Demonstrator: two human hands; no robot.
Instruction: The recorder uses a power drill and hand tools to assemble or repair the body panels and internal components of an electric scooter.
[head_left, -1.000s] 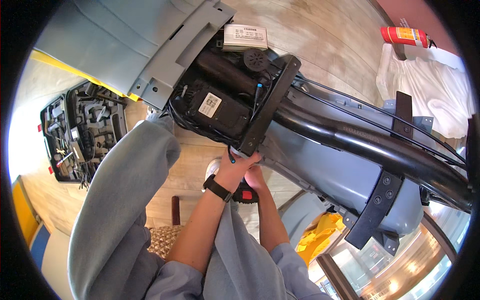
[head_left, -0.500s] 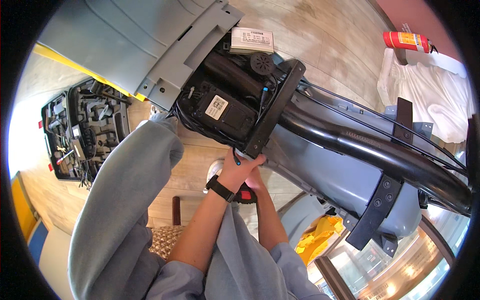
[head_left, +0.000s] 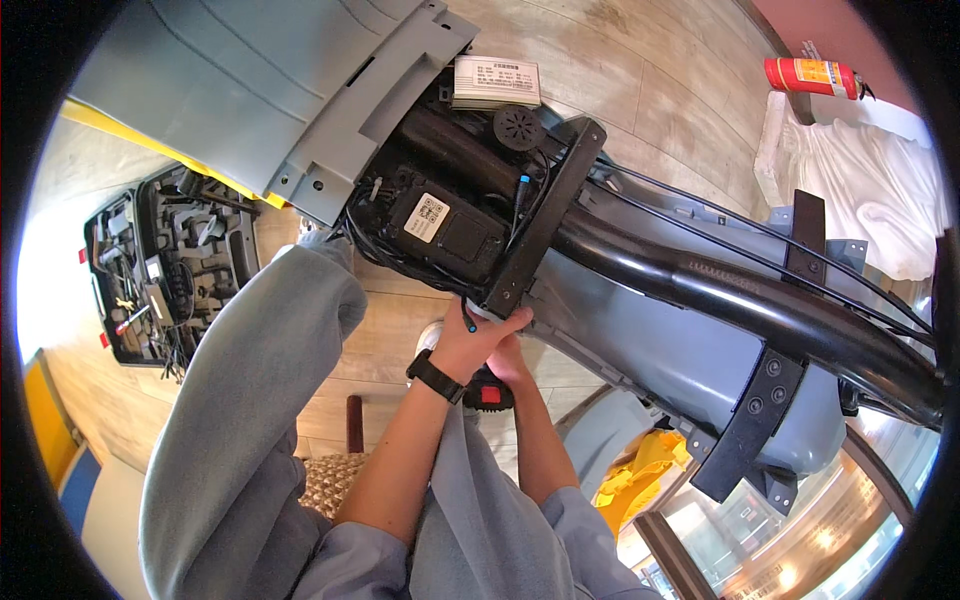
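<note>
My left hand [head_left: 467, 343], wearing a black wrist strap, is up against the lower end of a black metal crossbar [head_left: 548, 215]. Its thumb points right; the other fingers curl beneath the bar, and whatever they grip is hidden. Just behind it my right hand [head_left: 512, 358] is closed round a black-and-red cordless power tool [head_left: 490, 394]. Only the tool's base shows. A black cable with a blue-tipped connector [head_left: 469, 322] dangles over the left hand. Above lie a black box with a white label [head_left: 428, 218] and a thick black tube [head_left: 700, 275].
A grey panel with yellow trim [head_left: 260, 90] fills the upper left. An open tool case [head_left: 170, 265] lies on the floor at left. A silver box [head_left: 497, 82] and a round black disc [head_left: 518, 128] sit on the frame. A red fire extinguisher [head_left: 812, 77] is far right.
Both hands keep their places under the crossbar. The view has shifted slightly, and the power tool's red-marked base has tilted a little.
</note>
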